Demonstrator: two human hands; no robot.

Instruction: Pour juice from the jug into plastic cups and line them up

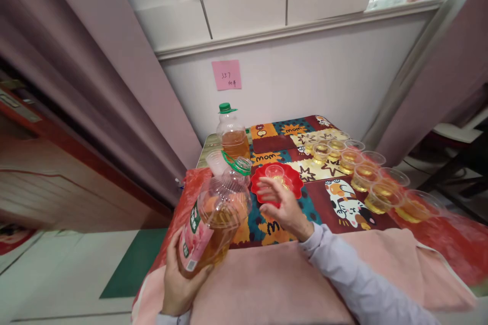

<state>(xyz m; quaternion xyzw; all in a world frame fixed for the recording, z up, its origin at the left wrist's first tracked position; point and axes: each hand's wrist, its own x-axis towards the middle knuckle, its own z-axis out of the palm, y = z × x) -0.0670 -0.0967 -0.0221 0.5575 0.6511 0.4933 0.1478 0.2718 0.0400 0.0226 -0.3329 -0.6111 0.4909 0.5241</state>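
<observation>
My left hand (179, 282) grips the lower end of a large clear plastic jug (219, 213). The jug has a pink label, a green ring handle at its neck and amber liquid inside. It is tilted, its uncapped mouth pointing away from me toward a red scalloped dish (295, 189). In that dish stands a clear plastic cup (275, 170), partly hidden by my right hand (282, 205). My right hand is held over the near side of the dish, fingers stretched out, with nothing in it. Whether it touches the dish or cup, I cannot tell.
Behind the tilted jug stands a second jug (234, 143) with a green cap. Several clear cups of yellowish liquid (364, 177) line the table's right side. A pink cloth (267, 279) covers the near edge. A patterned mat (324, 195) lies beneath; a wall rises behind.
</observation>
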